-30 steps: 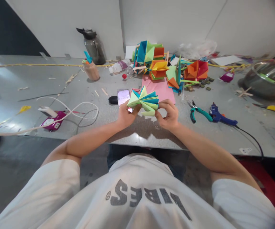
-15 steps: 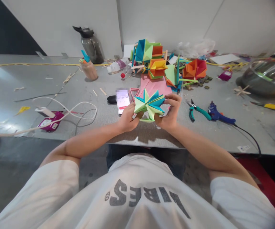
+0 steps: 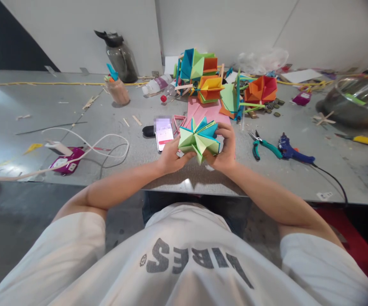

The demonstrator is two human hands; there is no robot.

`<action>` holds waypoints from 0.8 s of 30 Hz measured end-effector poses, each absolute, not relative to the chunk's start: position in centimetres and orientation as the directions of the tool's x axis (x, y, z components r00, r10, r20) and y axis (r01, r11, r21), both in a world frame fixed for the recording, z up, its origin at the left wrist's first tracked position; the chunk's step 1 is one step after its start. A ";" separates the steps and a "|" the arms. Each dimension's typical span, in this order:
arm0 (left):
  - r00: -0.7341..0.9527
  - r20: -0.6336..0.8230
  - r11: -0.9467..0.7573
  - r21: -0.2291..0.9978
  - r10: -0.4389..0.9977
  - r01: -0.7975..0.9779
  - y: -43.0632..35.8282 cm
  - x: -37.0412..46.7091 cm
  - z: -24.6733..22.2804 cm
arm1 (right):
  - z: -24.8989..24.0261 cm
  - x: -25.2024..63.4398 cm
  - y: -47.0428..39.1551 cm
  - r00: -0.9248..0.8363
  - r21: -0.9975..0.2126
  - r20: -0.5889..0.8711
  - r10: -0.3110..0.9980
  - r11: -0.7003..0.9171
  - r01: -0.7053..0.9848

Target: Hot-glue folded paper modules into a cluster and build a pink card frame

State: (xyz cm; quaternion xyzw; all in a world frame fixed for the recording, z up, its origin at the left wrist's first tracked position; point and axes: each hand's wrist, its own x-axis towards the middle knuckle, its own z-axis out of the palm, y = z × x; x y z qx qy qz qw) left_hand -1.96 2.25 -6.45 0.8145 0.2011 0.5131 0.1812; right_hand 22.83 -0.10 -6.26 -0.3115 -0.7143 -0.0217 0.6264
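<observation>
A star-shaped folded paper piece [image 3: 199,138], light green and blue with pointed flaps, is held above the table's near edge. My left hand [image 3: 172,159] grips its left side, thumb underneath. Around its right side curl the fingers of my right hand [image 3: 225,148]. Just behind the piece lies a pink paper sheet [image 3: 204,111]. A phone with a lit screen [image 3: 164,135] rests beside my left hand, next to a black oval object [image 3: 148,131].
Colourful folded-paper constructions [image 3: 199,72] stand at the back. Pliers [image 3: 265,146] and a blue glue gun [image 3: 295,151] lie right; a metal bowl [image 3: 340,106] is beyond. Left are a cabled purple adapter [image 3: 67,161], a stick cup [image 3: 118,91] and a dark bottle [image 3: 120,57].
The paper piece has been turned slightly, and its light green flaps now spread across more of the front. My right fingers have shifted a little left along its edge.
</observation>
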 end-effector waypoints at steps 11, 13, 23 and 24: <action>0.403 0.739 -0.834 0.532 0.540 0.143 0.2 -1.8 -5.7 | -6.2 22.1 -0.9 0.104 -0.412 0.894 0.437 0.707 0.575; 0.370 0.742 -0.827 0.529 0.559 0.189 0.1 -1.6 -5.5 | -6.2 22.1 -1.0 0.096 -0.400 0.899 0.427 0.712 0.577; 0.157 0.645 -0.664 0.726 0.748 0.177 1.3 -1.7 -5.4 | -7.1 22.7 -0.3 0.029 -0.307 0.941 0.337 0.815 0.492; 0.142 0.655 -0.670 0.724 0.742 0.165 1.5 -1.8 -5.5 | -7.1 22.7 0.0 0.056 -0.321 0.938 0.341 0.802 0.503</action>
